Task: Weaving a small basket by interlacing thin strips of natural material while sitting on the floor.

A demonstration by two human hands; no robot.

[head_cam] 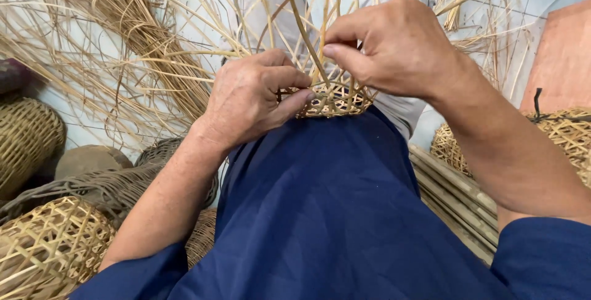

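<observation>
A small half-woven bamboo basket (335, 104) rests against my blue-clad lap, its loose upright strips fanning away from me. My left hand (249, 98) grips the basket's woven rim from the left, thumb pressed along its edge. My right hand (394, 47) is above the rim, pinching one thin bamboo strip (303, 29) between thumb and forefinger. The strip curves up and out of the top of the view. Most of the basket's woven base is hidden behind my hands.
Finished open-weave baskets lie at lower left (49, 247) and right (569, 133); a rounder one sits at far left (28, 140). Loose bamboo strips (135, 41) are piled on the pale floor ahead. A bundle of flat slats (455, 198) lies by my right side.
</observation>
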